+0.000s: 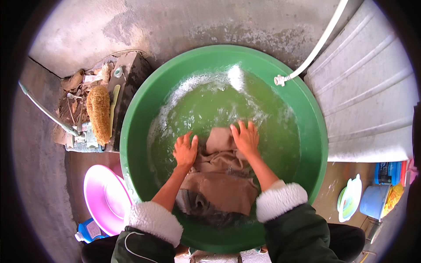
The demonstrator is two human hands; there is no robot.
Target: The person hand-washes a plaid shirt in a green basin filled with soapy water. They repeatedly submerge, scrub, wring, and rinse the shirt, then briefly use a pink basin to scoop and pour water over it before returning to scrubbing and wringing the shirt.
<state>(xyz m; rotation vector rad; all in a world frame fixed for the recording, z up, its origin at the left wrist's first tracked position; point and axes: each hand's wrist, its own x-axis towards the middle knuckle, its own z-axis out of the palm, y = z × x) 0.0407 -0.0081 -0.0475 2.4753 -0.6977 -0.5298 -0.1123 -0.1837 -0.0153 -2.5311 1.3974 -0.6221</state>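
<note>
A large green tub (315,127) holds sudsy water, with white foam along its far left side. Wet brown cloth (223,186), probably a garment, lies bunched and partly under water in the near half, its lower left part dark grey. My left hand (185,151) is at the cloth's far left edge, fingers apart and wet. On the other side, my right hand (246,138) rests with spread fingers by the cloth's far right corner, touching or just above it. Neither hand visibly grips the cloth. Both forearms have fleecy white cuffs and dark green sleeves.
A white hose (318,48) hangs over the tub's far right rim. At left, a block ledge holds a bristly brown brush (98,114) and debris; a pink basin (105,197) and blue bottle (90,230) stand below. A blue bucket (373,200) is at right, under a pale ribbed panel (364,87).
</note>
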